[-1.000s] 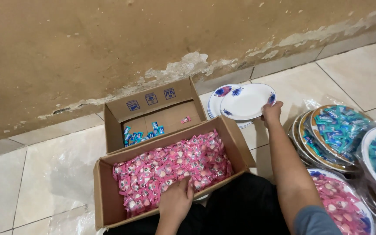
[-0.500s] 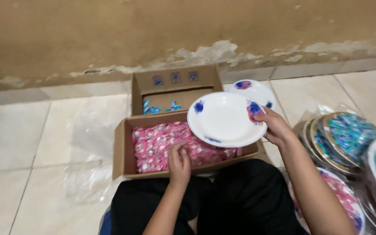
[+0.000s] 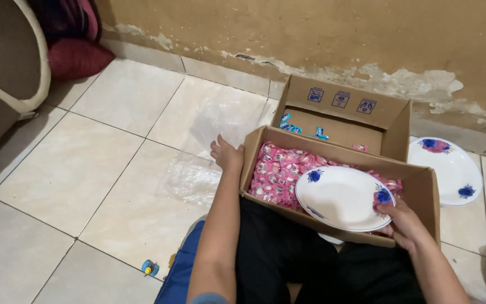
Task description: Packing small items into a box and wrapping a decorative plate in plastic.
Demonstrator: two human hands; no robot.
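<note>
My right hand (image 3: pixel 403 222) holds a white plate with blue flowers (image 3: pixel 341 197) by its right rim, over a cardboard box (image 3: pixel 417 194) filled with pink wrapped candies (image 3: pixel 274 171). My left hand (image 3: pixel 227 155) rests against the box's left outer wall, fingers apart, just above a crumpled clear plastic sheet (image 3: pixel 195 180). The box sits against my lap.
A second cardboard box (image 3: pixel 344 110) with a few blue wrapped candies (image 3: pixel 288 125) stands behind, by the peeling wall. Another white flowered plate (image 3: pixel 448 169) lies on the tiles to the right. A red cushion (image 3: pixel 77 56) lies at the far left. A small toy (image 3: pixel 149 268) sits on the floor.
My right hand has brought the plate down lower over the pink candies. My left hand has left the candy box and moved to its left outer side. The view has swung left.
</note>
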